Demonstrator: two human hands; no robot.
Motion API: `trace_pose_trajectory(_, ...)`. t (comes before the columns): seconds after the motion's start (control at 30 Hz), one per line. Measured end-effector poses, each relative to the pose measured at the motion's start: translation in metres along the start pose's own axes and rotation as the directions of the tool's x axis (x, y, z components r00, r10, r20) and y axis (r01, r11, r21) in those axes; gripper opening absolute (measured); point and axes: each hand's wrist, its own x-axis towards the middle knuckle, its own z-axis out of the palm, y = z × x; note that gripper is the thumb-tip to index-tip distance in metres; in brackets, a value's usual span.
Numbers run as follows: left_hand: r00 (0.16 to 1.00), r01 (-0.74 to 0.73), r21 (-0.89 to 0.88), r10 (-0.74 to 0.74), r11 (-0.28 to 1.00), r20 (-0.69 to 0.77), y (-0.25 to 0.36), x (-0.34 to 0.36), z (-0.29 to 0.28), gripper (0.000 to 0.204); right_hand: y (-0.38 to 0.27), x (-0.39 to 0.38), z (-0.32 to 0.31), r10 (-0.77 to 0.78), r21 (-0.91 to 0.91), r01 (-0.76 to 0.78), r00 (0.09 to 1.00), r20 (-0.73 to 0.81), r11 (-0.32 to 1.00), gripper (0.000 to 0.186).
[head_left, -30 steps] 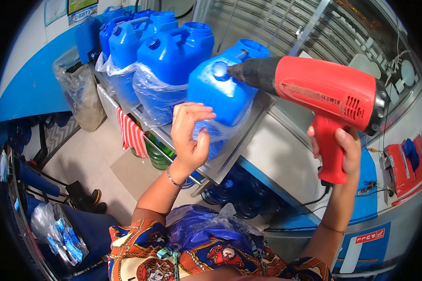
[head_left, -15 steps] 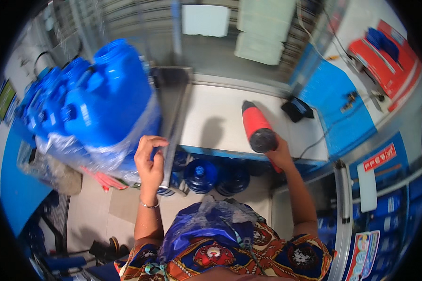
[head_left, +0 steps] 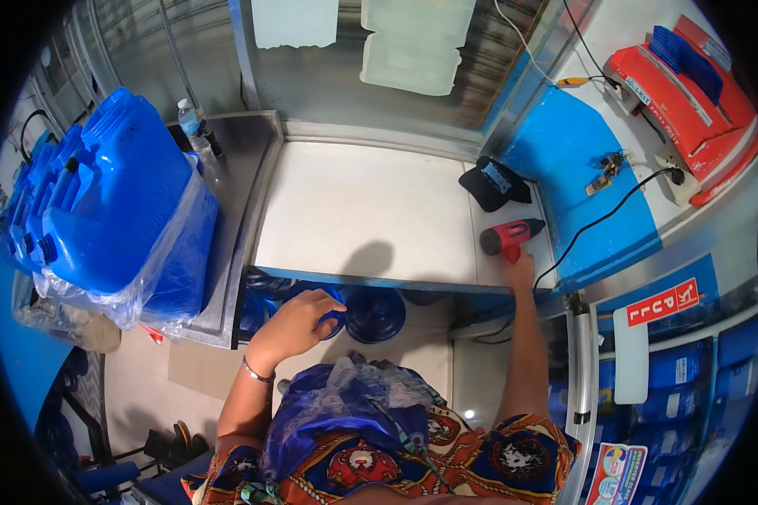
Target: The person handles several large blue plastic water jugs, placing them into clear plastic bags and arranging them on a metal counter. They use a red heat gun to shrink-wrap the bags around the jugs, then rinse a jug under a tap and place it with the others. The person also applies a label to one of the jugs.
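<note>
My right hand (head_left: 520, 271) is closed round the handle of a red heat gun (head_left: 509, 237) over the right end of the white counter (head_left: 362, 210). Its black nozzle points right, toward the blue wall panel. A black cap (head_left: 495, 183) lies just beyond it. My left hand (head_left: 299, 326) is in front of the counter's near edge, fingers loosely curled, a gap between thumb and fingers and nothing visible in them. Large blue jugs (head_left: 114, 219) stand to its left, partly wrapped in clear plastic film (head_left: 156, 265).
Round blue water bottles (head_left: 375, 314) sit beneath the counter. A metal-edged table (head_left: 227, 244) carries the jugs and a small clear bottle (head_left: 189, 118). A black cord (head_left: 602, 210) runs from an outlet at right. A glass door with a white handle (head_left: 632, 358) stands at lower right.
The heat gun has swung right and away, its nozzle turning from far-pointing to right-pointing. My left hand has moved right, off the jugs' side. The whole view has shifted too.
</note>
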Motion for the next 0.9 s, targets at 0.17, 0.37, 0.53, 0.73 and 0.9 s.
trace_pose_trajectory(0.17, 0.996, 0.08, 0.047, -0.078, 0.996, -0.041, -0.006, -0.001, -0.001, 0.026, 0.028, 0.044, 0.021, 0.127, -0.098, -0.129, 0.992, -0.023, 0.987, 0.074)
trace_pose_trajectory(0.37, 0.977, 0.111, 0.094, -0.091, 0.989, -0.194, -0.01, -0.008, -0.013, 0.028, -0.02, 0.075, 0.039, 0.18, -0.354, -0.2, 0.98, -0.087, 0.914, 0.08)
trace_pose_trajectory(0.53, 0.732, 0.086, 0.12, 0.019, 0.989, -0.681, -0.013, -0.03, -0.042, 0.025, -0.155, 0.004, 0.071, -0.509, 0.162, 0.487, 0.85, 0.137, 0.858, 0.072)
trace_pose_trajectory(0.73, 0.212, 0.48, 0.216, 0.126, 0.85, -0.969, -0.033, -0.106, -0.101, 0.034, -0.312, -0.133, 0.059, -0.881, 0.587, 0.688, 0.171, 0.442, 0.428, 0.063)
trace_pose_trajectory(0.9, 0.197, 0.627, 0.267, 0.182, 0.732, -0.963, -0.064, -0.16, -0.118, 0.06, -0.384, -0.172, 0.039, -0.884, 0.649, 0.696, -0.045, 0.465, 0.307, 0.059)
